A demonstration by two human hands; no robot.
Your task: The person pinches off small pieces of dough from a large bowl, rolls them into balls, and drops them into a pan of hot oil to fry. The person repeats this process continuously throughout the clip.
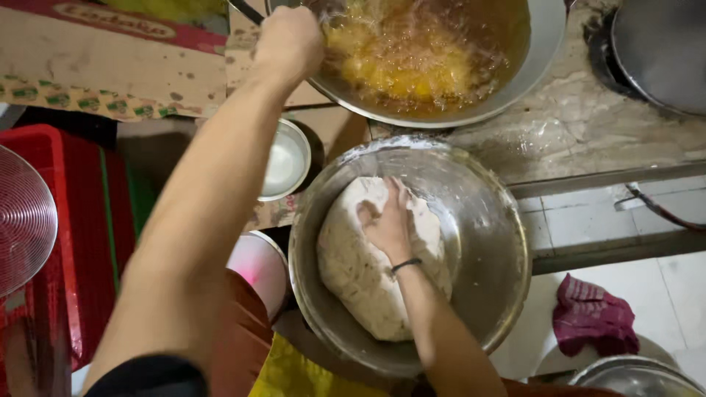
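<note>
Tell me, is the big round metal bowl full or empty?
Partly full. The big round metal bowl holds a pale dough lump that the right hand presses.

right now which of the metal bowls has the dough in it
The large steel bowl in the middle, where the right hand presses the pale dough. The small bowl holds white liquid; the wok holds bubbling oil.

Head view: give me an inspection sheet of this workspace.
Surface: stained stone counter.
Job's things: steel bowl holding pale dough; wok of bubbling oil with yellow pieces frying.
Clutter: small white bowl, maroon rag, cardboard.
Grips: left hand at the wok's rim, what it holds unclear; right hand pressed into the dough.
Cables: dark hose at right.
Surroundings: red crate, wire skimmer, tiled floor.
</note>
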